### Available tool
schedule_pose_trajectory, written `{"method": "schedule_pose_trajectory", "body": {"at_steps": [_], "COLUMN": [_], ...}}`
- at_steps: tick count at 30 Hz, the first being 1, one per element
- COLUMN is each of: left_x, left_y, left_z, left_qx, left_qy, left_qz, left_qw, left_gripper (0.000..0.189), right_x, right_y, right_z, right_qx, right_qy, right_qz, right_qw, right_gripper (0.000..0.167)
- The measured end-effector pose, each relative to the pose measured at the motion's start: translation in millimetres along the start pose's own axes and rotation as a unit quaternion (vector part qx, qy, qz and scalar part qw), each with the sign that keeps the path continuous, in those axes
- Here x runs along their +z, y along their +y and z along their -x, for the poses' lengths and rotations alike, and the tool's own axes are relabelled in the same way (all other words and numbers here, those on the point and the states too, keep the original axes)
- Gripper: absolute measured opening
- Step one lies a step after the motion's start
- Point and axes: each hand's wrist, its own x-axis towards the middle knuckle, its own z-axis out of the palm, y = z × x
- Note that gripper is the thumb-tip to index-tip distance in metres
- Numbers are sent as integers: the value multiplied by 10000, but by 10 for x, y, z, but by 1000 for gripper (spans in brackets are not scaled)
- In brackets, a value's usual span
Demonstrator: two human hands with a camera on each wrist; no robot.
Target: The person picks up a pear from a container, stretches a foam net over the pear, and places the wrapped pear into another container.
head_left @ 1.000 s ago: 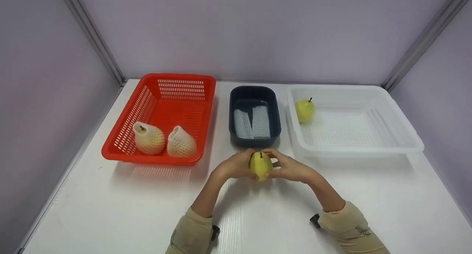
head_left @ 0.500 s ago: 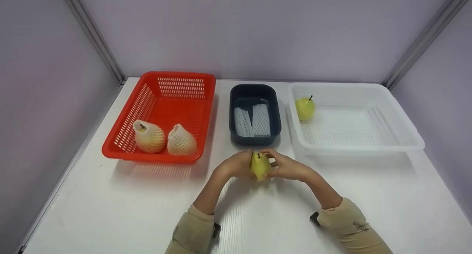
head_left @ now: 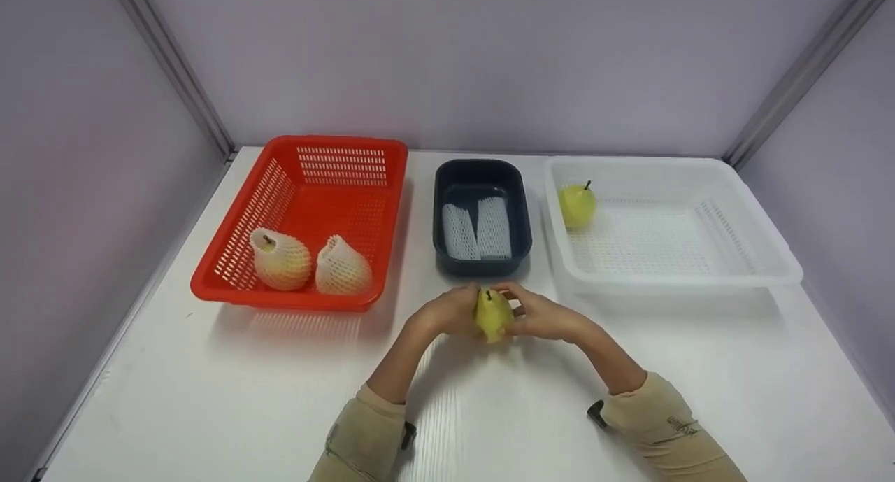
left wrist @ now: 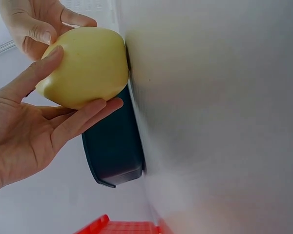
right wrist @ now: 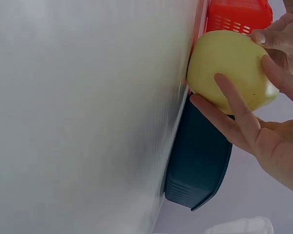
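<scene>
A bare yellow pear [head_left: 493, 317], stem up, is held between both hands over the front middle of the white table. My left hand [head_left: 454, 313] grips its left side, thumb and fingers spread around it in the left wrist view. From the right, my right hand [head_left: 549, 317] holds the pear [right wrist: 229, 68] between thumb and fingers. Just behind the hands is a dark blue tub [head_left: 482, 266] with two white foam net sleeves [head_left: 494, 229] lying in it. Whether the pear's underside touches the table I cannot tell.
A red basket [head_left: 395, 223] at the left holds two pears in foam nets [head_left: 282, 261]. At the right, a white basket [head_left: 671, 280] has one bare pear [head_left: 578, 206] by its left wall. Panels enclose the table's back and sides.
The pear has tilted slightly, its stem shifting a little to the left, while both hands keep holding it. The baskets and the tub stay where they were.
</scene>
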Motion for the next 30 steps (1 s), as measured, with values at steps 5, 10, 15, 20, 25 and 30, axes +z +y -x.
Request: {"method": "schedule_pose_trajectory", "body": {"at_steps": [5, 10, 15, 20, 25, 30], "left_x": [4, 6, -2, -10, -17, -15], "left_y": [-11, -42, -76, -97, -89, -75], "left_z": [1, 0, 15, 28, 55, 83], "left_qx": [-28, 167, 314, 460, 352, 258], "left_qy": [-23, -15, -3, 19, -33, -39], "left_qz": [-66, -28, 71, 257, 231, 110], "left_qw": [10000, 9999, 9995, 9986, 9991, 9996], "left_gripper": [56, 54, 53, 50, 53, 49], "right_x": [4, 10, 13, 22, 31, 36], "right_y": [-8, -12, -7, 2, 13, 15], "right_z": [-2, -3, -2, -8, -9, -10], "right_qx": [114, 122, -11, -103, -92, -124], "right_qy": [14, 54, 119, 182, 141, 60], "right_qz": [-107, 8, 212, 361, 507, 532], "right_qw": [9999, 9999, 9997, 9991, 9986, 9985], "right_gripper": [68, 68, 68, 67, 67, 67]}}
